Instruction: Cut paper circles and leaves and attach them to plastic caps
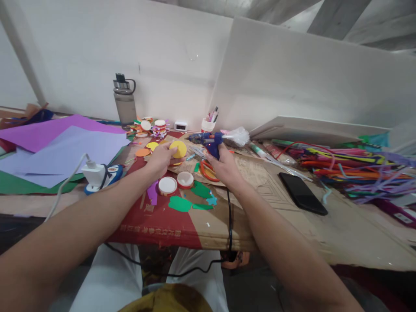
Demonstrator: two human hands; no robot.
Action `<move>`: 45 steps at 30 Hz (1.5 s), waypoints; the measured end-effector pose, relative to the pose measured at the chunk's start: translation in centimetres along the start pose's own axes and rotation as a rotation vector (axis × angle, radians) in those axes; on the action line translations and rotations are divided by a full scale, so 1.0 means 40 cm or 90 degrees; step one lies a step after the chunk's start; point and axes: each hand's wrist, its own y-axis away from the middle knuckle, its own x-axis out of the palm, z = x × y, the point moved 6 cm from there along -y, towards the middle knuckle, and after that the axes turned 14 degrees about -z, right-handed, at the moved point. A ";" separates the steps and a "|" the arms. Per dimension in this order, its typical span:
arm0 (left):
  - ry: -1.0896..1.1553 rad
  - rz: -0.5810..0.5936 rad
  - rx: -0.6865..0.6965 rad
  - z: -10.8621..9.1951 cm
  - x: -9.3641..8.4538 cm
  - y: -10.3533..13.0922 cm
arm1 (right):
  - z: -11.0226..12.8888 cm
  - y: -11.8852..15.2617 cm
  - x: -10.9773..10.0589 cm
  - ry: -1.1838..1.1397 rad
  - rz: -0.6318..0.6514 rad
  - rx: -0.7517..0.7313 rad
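Note:
Between the fingers of my left hand (160, 160) is a yellow disc (178, 149), held up above the table. My right hand (224, 164) grips a blue glue gun (211, 143) by its handle, the nozzle pointing left toward the disc but apart from it. A black cord (230, 216) hangs from it over the table edge. Beneath the right hand lie orange-handled scissors (208, 171). Two round white lids with red rims, one a white lid (168, 185), sit in front of the hands, near green cutouts (180, 203) and a blue star (212, 199).
Purple sheets (81, 147) and a white plug on a power strip (97, 175) lie left. At the back stand a grey bottle (125, 104) and a pen cup (208, 125). A black phone (302, 193) and a heap of pipe cleaners (354, 169) are on the right.

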 end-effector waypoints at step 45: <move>0.032 0.011 0.007 -0.003 0.000 -0.006 | -0.215 -0.036 -0.189 0.360 -0.055 0.279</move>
